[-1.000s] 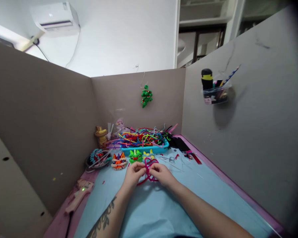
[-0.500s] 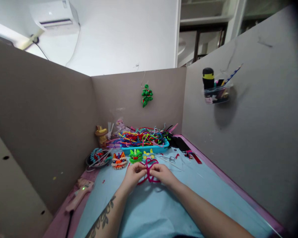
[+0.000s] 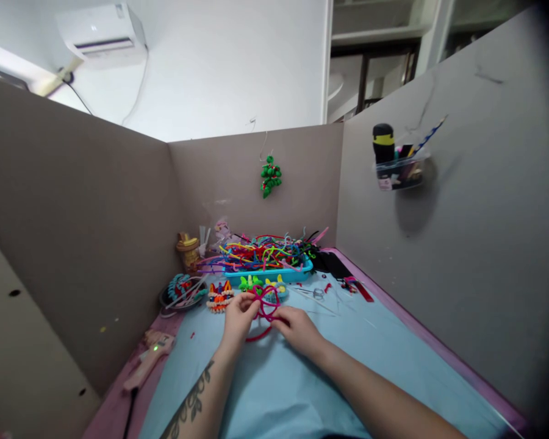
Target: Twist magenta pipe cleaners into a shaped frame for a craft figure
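Note:
A magenta pipe cleaner (image 3: 268,316), bent into several loops, is held up between my two hands above the blue cloth. My left hand (image 3: 241,312) pinches its left side, near the upper loops. Lower on the right, my right hand (image 3: 297,328) grips the other side between thumb and fingers. One curved end hangs below, between the hands. Just beyond stand three small fuzzy figures: an orange and cream one (image 3: 219,299), a green one (image 3: 249,283) and a blue and yellow one (image 3: 277,286). The looped shape partly covers the last two.
A blue tray (image 3: 268,277) heaped with coloured pipe cleaners stands at the back. Scissors (image 3: 318,294) lie to the right. A dark bowl (image 3: 165,299) and a pink glue gun (image 3: 149,363) with a cord are at left. Grey panels (image 3: 256,213) enclose the table.
The magenta pipe cleaner has been turned and tilted, with its loops now up. My left hand has shifted slightly left and up; my right hand has moved slightly down.

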Motion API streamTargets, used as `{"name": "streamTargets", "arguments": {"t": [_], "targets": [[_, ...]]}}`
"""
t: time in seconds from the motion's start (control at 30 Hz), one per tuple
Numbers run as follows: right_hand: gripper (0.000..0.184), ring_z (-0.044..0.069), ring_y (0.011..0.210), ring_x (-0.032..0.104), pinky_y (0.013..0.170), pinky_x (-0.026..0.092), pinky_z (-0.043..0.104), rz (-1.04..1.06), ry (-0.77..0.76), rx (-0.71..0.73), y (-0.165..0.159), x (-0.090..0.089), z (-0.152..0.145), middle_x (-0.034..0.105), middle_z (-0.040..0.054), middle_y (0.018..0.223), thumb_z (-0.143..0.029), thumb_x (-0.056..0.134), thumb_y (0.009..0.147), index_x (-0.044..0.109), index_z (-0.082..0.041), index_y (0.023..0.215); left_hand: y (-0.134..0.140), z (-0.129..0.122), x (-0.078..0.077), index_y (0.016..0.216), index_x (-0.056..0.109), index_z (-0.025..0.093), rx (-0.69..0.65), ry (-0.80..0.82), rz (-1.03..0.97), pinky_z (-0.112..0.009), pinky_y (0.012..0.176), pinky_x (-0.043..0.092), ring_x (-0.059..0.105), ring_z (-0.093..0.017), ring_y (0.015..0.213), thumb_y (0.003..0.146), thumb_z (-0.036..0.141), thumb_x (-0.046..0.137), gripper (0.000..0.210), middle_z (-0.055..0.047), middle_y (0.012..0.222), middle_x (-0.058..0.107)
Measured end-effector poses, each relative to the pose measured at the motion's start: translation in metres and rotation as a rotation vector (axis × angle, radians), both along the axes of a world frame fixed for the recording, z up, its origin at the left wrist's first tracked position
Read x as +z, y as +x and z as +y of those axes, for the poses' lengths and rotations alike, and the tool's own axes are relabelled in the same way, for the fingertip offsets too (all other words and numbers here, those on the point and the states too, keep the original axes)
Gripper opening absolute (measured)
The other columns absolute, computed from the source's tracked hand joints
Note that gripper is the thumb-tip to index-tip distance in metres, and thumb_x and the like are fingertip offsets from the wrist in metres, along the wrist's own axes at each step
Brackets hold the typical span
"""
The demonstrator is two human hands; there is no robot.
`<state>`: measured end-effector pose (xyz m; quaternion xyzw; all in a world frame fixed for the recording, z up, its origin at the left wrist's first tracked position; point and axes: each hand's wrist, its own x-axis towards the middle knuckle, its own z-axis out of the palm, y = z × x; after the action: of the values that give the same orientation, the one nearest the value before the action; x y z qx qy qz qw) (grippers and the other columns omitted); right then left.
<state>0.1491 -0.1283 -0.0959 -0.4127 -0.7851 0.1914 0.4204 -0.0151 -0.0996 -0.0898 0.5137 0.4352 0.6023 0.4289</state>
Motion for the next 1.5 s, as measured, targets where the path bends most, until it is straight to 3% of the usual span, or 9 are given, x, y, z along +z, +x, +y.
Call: {"name": "streamTargets", "arguments": {"t": [0.13,0.33,0.43,0.53,0.6,0.77,0.93,1.33,1.5], "targets": [[0.017,0.015,0.065,0.054,0.062,0.039,0.025,0.07,0.112,-0.063,0.004,0.008,-0.001,0.059,0.0019,0.067,-0.024,0.052,0.081,0.064,-0.019,0.07,0.003,-0.007,0.003,0.074,0.053,0.015,-0.102,0.037,0.128,-0.017,0.047,0.033,0.048,-0.007,0.047,0.064,0.021,0.066,0.018,0.006,0.053,0.053],[0.021,0.016,0.066,0.054,0.062,0.041,0.026,0.178,0.164,-0.186,0.014,0.012,0.007,0.057,0.0019,0.063,-0.021,0.051,0.079,0.062,-0.019,0.061,0.006,-0.02,0.004,0.077,0.053,0.015,-0.522,0.028,0.312,-0.017,0.048,0.032,0.045,-0.006,0.049,0.07,0.022,0.064,0.015,0.005,0.058,0.052],[0.01,0.017,0.072,0.056,0.065,0.043,0.028,0.265,0.106,-0.199,0.012,0.007,0.013,0.06,0.0029,0.074,-0.025,0.055,0.076,0.063,-0.02,0.076,0.006,-0.016,0.003,0.079,0.053,0.015,-0.438,0.033,0.273,-0.018,0.052,0.035,0.049,-0.008,0.055,0.068,0.023,0.066,0.019,0.003,0.062,0.054],[0.044,0.022,0.09,0.055,0.074,0.045,0.033,0.427,0.052,-0.361,0.011,0.002,0.017,0.058,0.008,0.102,-0.031,0.063,0.069,0.052,-0.02,0.11,0.004,-0.009,0.002,0.082,0.052,0.015,-0.3,0.049,0.187,-0.02,0.056,0.037,0.051,-0.009,0.057,0.069,0.025,0.065,0.021,0.004,0.062,0.054],[0.055,0.024,0.098,0.053,0.081,0.044,0.038,0.485,0.028,-0.435,0.011,0.0,0.018,0.054,0.0104,0.11,-0.033,0.064,0.067,0.046,-0.019,0.117,0.002,-0.005,0.001,0.084,0.052,0.016,-0.232,0.065,0.14,-0.02,0.055,0.037,0.051,-0.009,0.056,0.07,0.026,0.064,0.022,0.004,0.061,0.053],[0.024,0.025,0.112,0.044,0.1,0.031,0.042,0.342,0.047,-0.247,0.005,0.0,0.013,0.053,0.0077,0.108,-0.027,0.065,0.066,0.063,-0.021,0.09,0.004,-0.004,0.0,0.085,0.05,0.017,-0.182,0.116,0.157,-0.02,0.054,0.037,0.052,-0.01,0.057,0.071,0.027,0.061,0.02,0.004,0.062,0.053],[0.014,0.026,0.115,0.042,0.101,0.03,0.042,0.399,-0.034,-0.159,-0.004,0.001,0.01,0.049,0.0087,0.116,-0.03,0.063,0.071,0.067,-0.02,0.079,0.009,-0.01,-0.002,0.087,0.046,0.018,-0.233,0.142,0.247,-0.021,0.056,0.037,0.052,-0.01,0.058,0.074,0.025,0.059,0.02,0.004,0.063,0.054],[0.033,0.03,0.111,0.049,0.092,0.037,0.044,0.59,-0.338,-0.068,-0.001,-0.005,0.023,0.056,0.013,0.115,-0.047,0.069,0.062,0.062,-0.015,0.059,0.008,-0.017,0.002,0.094,0.045,0.018,-0.372,0.21,0.324,-0.022,0.06,0.04,0.053,-0.011,0.062,0.078,0.023,0.056,0.02,0.003,0.067,0.053],[0.037,0.029,0.107,0.052,0.09,0.037,0.043,0.625,-0.327,-0.09,0.002,-0.007,0.027,0.057,0.0131,0.115,-0.05,0.066,0.064,0.059,-0.015,0.055,0.007,-0.014,0.002,0.102,0.048,0.018,-0.175,0.303,0.346,-0.03,0.08,0.042,0.058,-0.017,0.088,0.074,0.023,0.06,0.031,-0.005,0.091,0.06]]}}
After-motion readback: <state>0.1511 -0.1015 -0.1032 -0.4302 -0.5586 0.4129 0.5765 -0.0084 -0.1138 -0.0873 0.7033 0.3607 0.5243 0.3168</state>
